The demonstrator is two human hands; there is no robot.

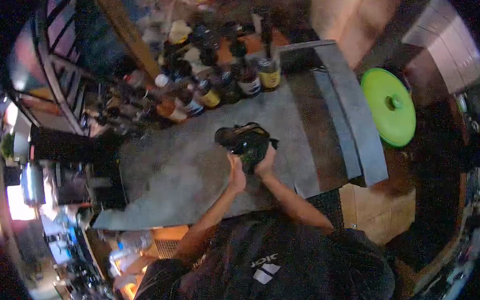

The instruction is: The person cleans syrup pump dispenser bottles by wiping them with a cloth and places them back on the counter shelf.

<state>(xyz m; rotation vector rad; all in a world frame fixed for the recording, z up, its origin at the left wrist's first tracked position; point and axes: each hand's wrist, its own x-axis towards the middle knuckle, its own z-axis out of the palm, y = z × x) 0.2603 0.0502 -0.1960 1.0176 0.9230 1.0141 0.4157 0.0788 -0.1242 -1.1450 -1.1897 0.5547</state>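
Note:
In the head view both my hands hold a dark, glossy bundle point(247, 142) above the middle of the grey counter. It looks like a crumpled black bag with a faint greenish patch, but blur hides its exact kind. My left hand point(237, 172) presses against its near left side, palm inward. On the opposite side, my right hand point(265, 161) curls around the lower right of the bundle. The fingertips of both hands are partly hidden by it.
Several bottles point(268, 74) with labels line the back of the grey counter point(179, 171). A green round lid point(379, 114) is to the right, beyond the counter's raised edge point(355, 118). A dark box-like item point(61, 146) stands at the left.

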